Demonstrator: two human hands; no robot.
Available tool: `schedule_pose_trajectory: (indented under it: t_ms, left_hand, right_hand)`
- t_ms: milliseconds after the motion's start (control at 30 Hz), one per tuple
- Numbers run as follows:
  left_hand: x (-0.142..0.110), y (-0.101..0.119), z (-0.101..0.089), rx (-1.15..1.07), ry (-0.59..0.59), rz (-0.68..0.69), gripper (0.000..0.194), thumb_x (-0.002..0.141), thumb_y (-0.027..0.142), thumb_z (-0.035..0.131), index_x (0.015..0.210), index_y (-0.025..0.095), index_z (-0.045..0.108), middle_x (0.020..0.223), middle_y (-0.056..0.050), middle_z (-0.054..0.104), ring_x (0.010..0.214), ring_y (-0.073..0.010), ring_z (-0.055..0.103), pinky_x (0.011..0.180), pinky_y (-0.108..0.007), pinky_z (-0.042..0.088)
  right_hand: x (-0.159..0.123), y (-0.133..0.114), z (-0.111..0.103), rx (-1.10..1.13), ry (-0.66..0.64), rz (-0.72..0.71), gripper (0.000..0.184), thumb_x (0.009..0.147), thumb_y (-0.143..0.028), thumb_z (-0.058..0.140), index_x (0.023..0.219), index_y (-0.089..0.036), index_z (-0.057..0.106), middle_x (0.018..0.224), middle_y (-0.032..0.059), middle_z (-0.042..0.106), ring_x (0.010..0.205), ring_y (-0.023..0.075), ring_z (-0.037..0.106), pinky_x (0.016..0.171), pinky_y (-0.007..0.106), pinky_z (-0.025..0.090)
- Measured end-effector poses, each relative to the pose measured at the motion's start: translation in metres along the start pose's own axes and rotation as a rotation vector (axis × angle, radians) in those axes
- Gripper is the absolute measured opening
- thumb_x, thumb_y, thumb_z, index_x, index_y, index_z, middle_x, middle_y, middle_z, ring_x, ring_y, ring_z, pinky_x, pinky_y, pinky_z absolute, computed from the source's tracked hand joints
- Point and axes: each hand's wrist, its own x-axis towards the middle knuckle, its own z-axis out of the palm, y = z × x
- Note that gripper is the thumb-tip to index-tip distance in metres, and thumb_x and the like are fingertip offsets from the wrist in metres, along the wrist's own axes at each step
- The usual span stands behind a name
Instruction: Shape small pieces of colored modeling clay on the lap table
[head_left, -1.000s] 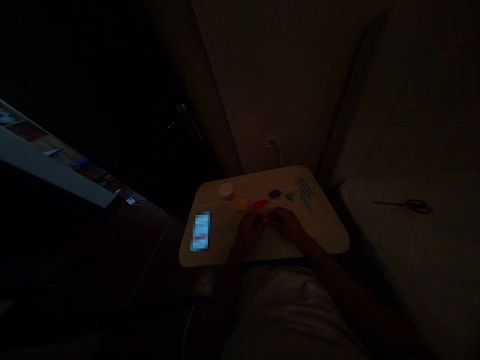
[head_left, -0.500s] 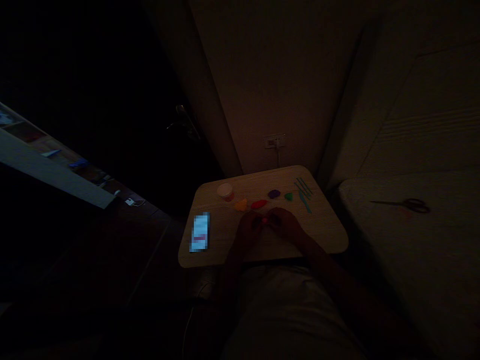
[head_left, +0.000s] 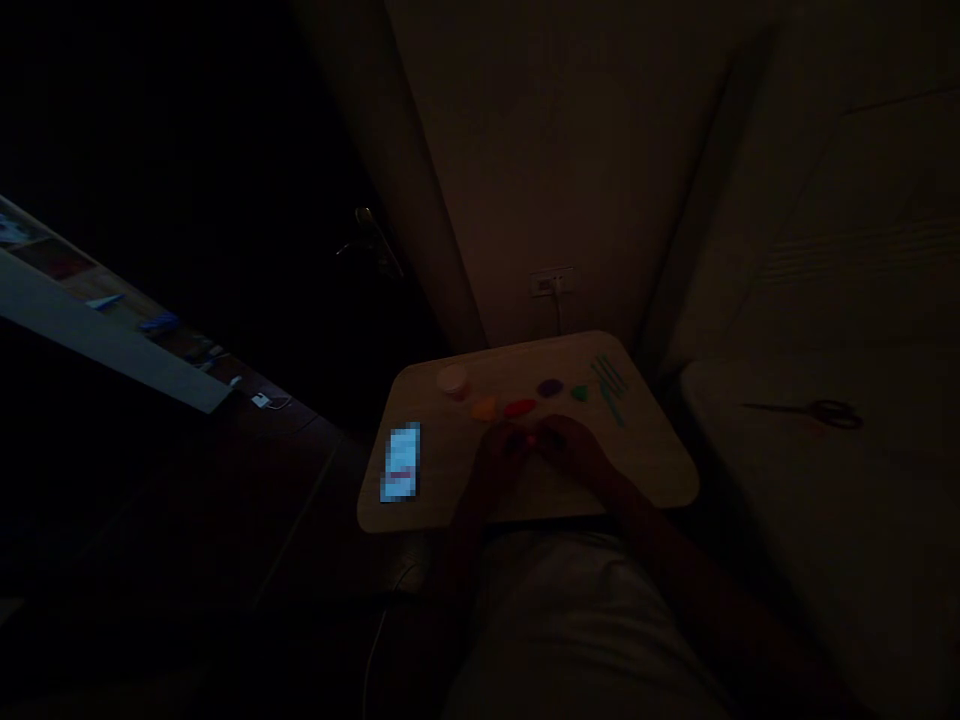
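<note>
Over the small wooden table (head_left: pixel 442 505), my left hand (head_left: pixel 498 458) and my right hand (head_left: pixel 574 450) meet, their fingers closed on a small piece of red modelling clay (head_left: pixel 532 441). Its exact shape is too dim to make out. Just beyond my fingers lies a larger red clay lump (head_left: pixel 519 408). An orange clay lump (head_left: pixel 484 408) sits to its left, and purple clay (head_left: pixel 550 387) and green clay (head_left: pixel 580 393) lie to its right. Thin green modelling tools (head_left: pixel 611 390) rest near the far right corner. A pale tub (head_left: pixel 453 381) stands at the far left.
A lit phone (head_left: pixel 400 463) lies on the table's left side. Scissors (head_left: pixel 829 412) rest on a pale seat (head_left: pixel 810 500) to the right. Behind the table is a wall socket (head_left: pixel 552 282) with a plugged-in cable. A white cable (head_left: pixel 376 640) hangs at the lower left. The room is very dark.
Both hands stay together at the same spot with the small red clay between the fingers. The view shifts slightly; the things on the table have not moved.
</note>
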Motion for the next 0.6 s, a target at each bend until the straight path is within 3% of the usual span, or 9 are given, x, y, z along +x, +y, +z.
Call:
schedule_pose_trajectory:
  t_ms: [600]
  left_hand:
    - [0.0006,-0.0003,-0.0005,0.017,-0.009,0.024,0.022,0.093,0.041,0.066,0.096,0.020,0.070,0.098,-0.007,0.070,0.095,-0.0228,0.064,0.090,-0.038,0.051]
  right_hand:
    - [-0.0010,0.0037,0.0025,-0.025,0.016,-0.014,0.015,0.091,-0.030,0.064,0.100,-0.019,0.069,0.099,0.0099,0.073,0.092,0.0243,0.065,0.084,0.036,0.049]
